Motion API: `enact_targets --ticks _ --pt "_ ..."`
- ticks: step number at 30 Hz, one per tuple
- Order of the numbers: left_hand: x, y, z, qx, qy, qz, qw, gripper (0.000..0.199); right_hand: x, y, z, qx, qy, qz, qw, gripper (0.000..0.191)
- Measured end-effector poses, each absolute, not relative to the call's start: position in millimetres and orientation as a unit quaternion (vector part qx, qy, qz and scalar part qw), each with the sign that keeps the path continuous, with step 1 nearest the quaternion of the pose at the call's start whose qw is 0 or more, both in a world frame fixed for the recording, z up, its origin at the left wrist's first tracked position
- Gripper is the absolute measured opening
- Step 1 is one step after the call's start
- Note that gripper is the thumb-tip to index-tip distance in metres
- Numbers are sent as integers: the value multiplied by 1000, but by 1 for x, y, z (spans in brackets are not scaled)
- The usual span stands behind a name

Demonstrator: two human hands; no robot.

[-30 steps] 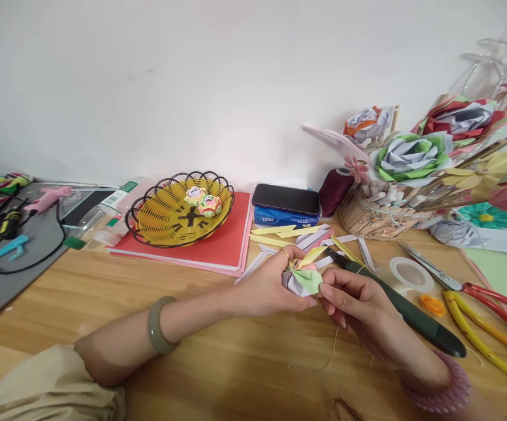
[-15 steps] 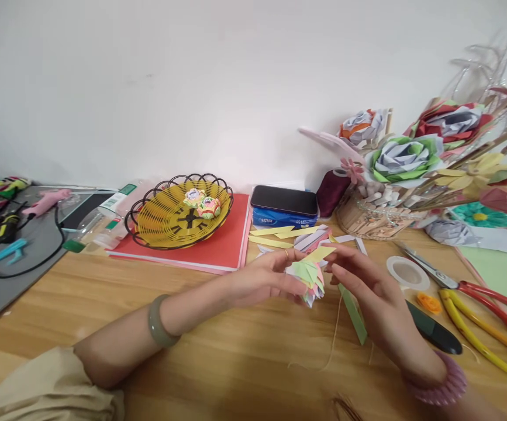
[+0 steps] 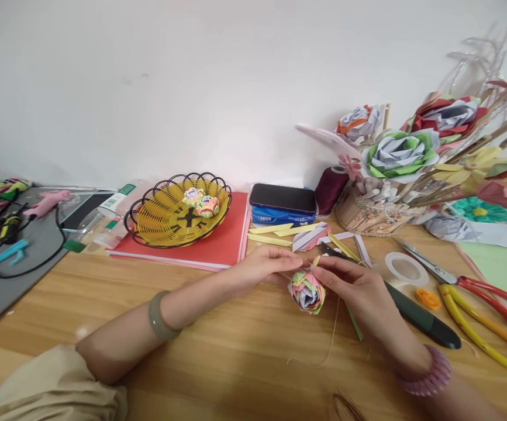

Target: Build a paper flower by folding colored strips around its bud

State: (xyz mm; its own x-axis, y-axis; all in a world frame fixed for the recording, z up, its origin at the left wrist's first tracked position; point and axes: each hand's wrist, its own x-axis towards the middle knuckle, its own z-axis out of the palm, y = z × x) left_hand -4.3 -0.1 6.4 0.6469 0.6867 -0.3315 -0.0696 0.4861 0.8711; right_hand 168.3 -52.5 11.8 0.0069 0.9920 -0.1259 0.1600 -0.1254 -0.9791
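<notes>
A small layered paper flower (image 3: 308, 292) in green, yellow, pink and white hangs just below my fingertips, its open face toward me. My left hand (image 3: 267, 268) pinches at the flower's upper edge from the left, thumb and forefinger together. From the right, my right hand (image 3: 353, 285) pinches a short yellow paper piece (image 3: 316, 261) at the top of the flower. The fingertips of both hands almost meet there. What exactly lies between my left fingertips is too small to tell.
Behind my hands lie yellow paper strips (image 3: 271, 240) and a blue packet (image 3: 279, 217) under a phone. Left is a yellow basket (image 3: 161, 222); right are a tape roll (image 3: 406, 269), scissors (image 3: 448, 276), a dark-green-handled cutter (image 3: 428, 320) and a flower-filled holder (image 3: 367, 216).
The flower has turned from its side to face me and now sits lower. My left fingers have moved from around it to its top edge; my right hand has moved left.
</notes>
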Motion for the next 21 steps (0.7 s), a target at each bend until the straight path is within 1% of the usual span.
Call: enact_targets --ticks 4,9,12,15,18,19,21 --pt "-1 -1 5 473 399 226 752 30 165 -52 6 -583 -521 487 390 36" --pt "-1 1 7 487 407 200 747 24 163 -53 5 -587 -549 465 371 34" --pt "-2 1 7 506 409 207 730 22 162 -55 5 -586 -562 456 365 35" --pt "-1 1 7 526 411 209 715 19 161 -56 6 -594 -582 417 365 33" --pt "-1 1 7 509 424 198 722 17 160 -56 8 -601 -595 377 378 28" --pt "-2 1 7 498 423 194 732 17 159 -55 9 -602 -590 381 380 28" --pt "-3 2 6 473 407 182 760 23 159 -54 10 -601 -558 429 378 29"
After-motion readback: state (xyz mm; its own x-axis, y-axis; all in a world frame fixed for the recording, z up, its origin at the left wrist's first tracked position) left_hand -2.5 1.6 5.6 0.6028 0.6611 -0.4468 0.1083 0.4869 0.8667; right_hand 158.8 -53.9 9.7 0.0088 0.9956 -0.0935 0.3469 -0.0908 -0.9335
